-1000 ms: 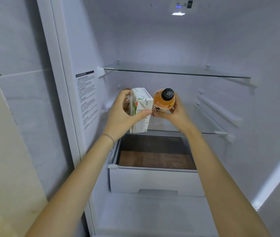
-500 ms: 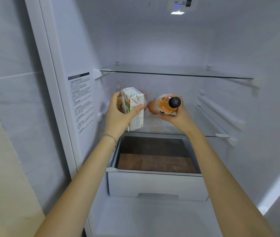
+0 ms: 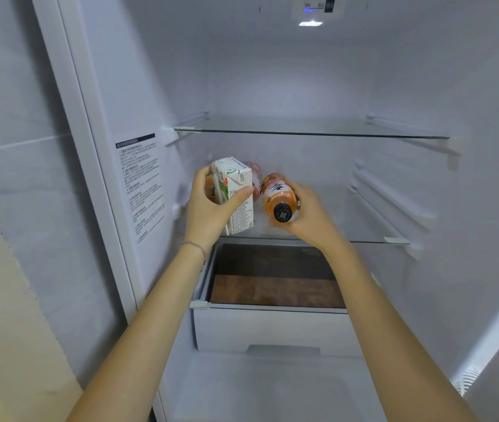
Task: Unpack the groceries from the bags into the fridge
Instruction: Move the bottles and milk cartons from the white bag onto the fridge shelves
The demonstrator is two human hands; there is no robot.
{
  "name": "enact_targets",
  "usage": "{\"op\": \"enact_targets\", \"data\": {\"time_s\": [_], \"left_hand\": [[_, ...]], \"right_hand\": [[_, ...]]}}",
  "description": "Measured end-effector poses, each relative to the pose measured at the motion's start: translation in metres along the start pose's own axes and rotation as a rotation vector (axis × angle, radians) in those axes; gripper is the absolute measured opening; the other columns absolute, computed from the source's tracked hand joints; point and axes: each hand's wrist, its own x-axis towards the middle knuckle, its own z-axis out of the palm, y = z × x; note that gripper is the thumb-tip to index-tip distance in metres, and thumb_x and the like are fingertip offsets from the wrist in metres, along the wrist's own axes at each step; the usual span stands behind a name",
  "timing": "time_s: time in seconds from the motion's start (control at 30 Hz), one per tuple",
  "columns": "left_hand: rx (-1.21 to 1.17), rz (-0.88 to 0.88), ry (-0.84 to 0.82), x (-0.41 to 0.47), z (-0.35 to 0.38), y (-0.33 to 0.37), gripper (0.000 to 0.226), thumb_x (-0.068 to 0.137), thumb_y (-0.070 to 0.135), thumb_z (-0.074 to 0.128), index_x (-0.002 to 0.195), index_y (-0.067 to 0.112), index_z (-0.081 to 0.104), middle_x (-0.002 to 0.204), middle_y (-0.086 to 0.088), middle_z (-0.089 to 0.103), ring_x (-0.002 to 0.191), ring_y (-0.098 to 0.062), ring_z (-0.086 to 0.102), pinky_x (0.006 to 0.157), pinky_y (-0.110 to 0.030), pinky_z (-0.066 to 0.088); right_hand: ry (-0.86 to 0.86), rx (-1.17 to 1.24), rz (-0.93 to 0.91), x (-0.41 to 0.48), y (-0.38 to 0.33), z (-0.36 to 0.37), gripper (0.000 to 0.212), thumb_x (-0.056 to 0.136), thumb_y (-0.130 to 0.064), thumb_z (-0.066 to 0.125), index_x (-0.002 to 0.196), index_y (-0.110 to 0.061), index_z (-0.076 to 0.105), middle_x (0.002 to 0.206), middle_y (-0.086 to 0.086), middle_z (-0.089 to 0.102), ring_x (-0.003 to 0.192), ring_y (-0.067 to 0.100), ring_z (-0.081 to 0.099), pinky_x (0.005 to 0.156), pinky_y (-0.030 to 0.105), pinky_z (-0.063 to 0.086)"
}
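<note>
2 hands: carton (image 3: 236, 196) upright, bottle (image 3: 278, 196) lying, cap toward camera.

I count 2 hands in the fridge: left hand (image 3: 208, 208) w/ 1 carton (image 3: 236, 196), right hand (image 3: 306, 214) w/ 1 orange bottle (image 3: 278, 196). Behind those, approx. 1 more pinkish item (image 3: 255, 172), too hidden to ID. Glass shelves: 2, upper shelf (image 3: 312, 132) & lower shelf (image 3: 363, 226). Drawers: 1, a white drawer (image 3: 272, 330) under the lower shelf. 1 printed label (image 3: 141, 184) on the left wall, 1 light (image 3: 310, 23) up top, 1 bracelet (image 3: 195, 246) on the left wrist.
</note>
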Motion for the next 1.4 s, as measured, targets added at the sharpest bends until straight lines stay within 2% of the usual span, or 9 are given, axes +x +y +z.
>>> {"op": "enact_targets", "data": {"time_s": [0.17,0.37,0.5,0.7,0.83,1.03,1.3,1.4], "left_hand": [[-0.004,0.001,0.004,-0.001,-0.001,0.002,0.058,0.077,0.025,0.078,0.124,0.026,0.043,0.123,0.0,0.064,0.105,-0.012,0.065,0.077,-0.031,0.06],[0.019,0.002,-0.007,0.001,0.0,0.001,0.058,0.075,0.031,0.079,0.121,0.031,0.043,0.122,0.003,0.064,0.105,-0.011,0.065,0.081,-0.038,0.059],[0.016,0.0,-0.01,0.0,0.0,0.001,0.057,0.076,0.027,0.079,0.12,0.031,0.043,0.123,0.001,0.064,0.106,-0.013,0.065,0.081,-0.037,0.059],[-0.002,-0.006,-0.01,0.002,-0.002,-0.001,0.056,0.077,0.026,0.078,0.12,0.03,0.043,0.123,0.001,0.064,0.106,-0.012,0.065,0.079,-0.031,0.059],[-0.014,-0.012,0.001,0.005,0.001,-0.002,0.058,0.075,0.029,0.079,0.121,0.029,0.044,0.121,0.001,0.065,0.105,-0.013,0.065,0.08,-0.034,0.059],[-0.044,-0.019,0.015,0.008,0.01,-0.003,0.061,0.075,0.026,0.08,0.125,0.022,0.046,0.124,0.001,0.063,0.107,-0.013,0.064,0.083,-0.035,0.059],[-0.06,-0.011,0.018,0.016,0.017,-0.006,0.059,0.074,0.027,0.081,0.122,0.024,0.045,0.124,0.001,0.063,0.109,-0.014,0.063,0.086,-0.036,0.058],[-0.043,0.007,0.015,0.017,0.02,-0.005,0.06,0.075,0.026,0.081,0.123,0.022,0.045,0.122,-0.001,0.063,0.107,-0.014,0.064,0.081,-0.028,0.058]], "right_hand": [[-0.064,-0.03,0.057,-0.005,-0.004,0.002,0.084,0.08,-0.03,0.077,0.149,-0.019,0.031,0.148,0.004,0.043,0.132,0.021,0.045,0.106,0.038,0.04],[-0.217,0.04,0.11,-0.011,-0.005,-0.006,0.103,0.074,-0.038,0.08,0.152,-0.026,0.016,0.155,0.0,0.028,0.139,0.02,0.035,0.108,0.036,0.036],[-0.122,0.005,0.122,-0.009,-0.003,-0.001,0.1,0.073,-0.047,0.079,0.152,-0.027,0.021,0.154,0.0,0.022,0.138,0.02,0.033,0.109,0.037,0.035],[-0.087,0.057,0.159,0.001,0.0,-0.004,0.084,0.075,-0.039,0.079,0.143,-0.022,0.033,0.147,0.002,0.042,0.127,0.019,0.047,0.096,0.031,0.041],[-0.117,0.124,0.242,0.013,0.009,-0.006,0.078,0.076,-0.034,0.08,0.137,-0.018,0.034,0.145,0.004,0.043,0.13,0.024,0.048,0.103,0.038,0.042],[-0.098,0.108,0.231,0.032,0.017,-0.001,0.071,0.08,-0.03,0.077,0.138,-0.018,0.038,0.148,0.005,0.042,0.134,0.024,0.043,0.108,0.042,0.038],[-0.171,0.069,0.253,0.048,0.029,-0.001,0.072,0.08,-0.035,0.076,0.136,-0.019,0.033,0.145,0.003,0.043,0.133,0.02,0.043,0.101,0.032,0.036],[-0.167,0.058,0.256,0.047,0.029,0.0,0.073,0.081,-0.035,0.076,0.137,-0.02,0.032,0.145,0.003,0.042,0.133,0.021,0.043,0.101,0.032,0.037]]}}
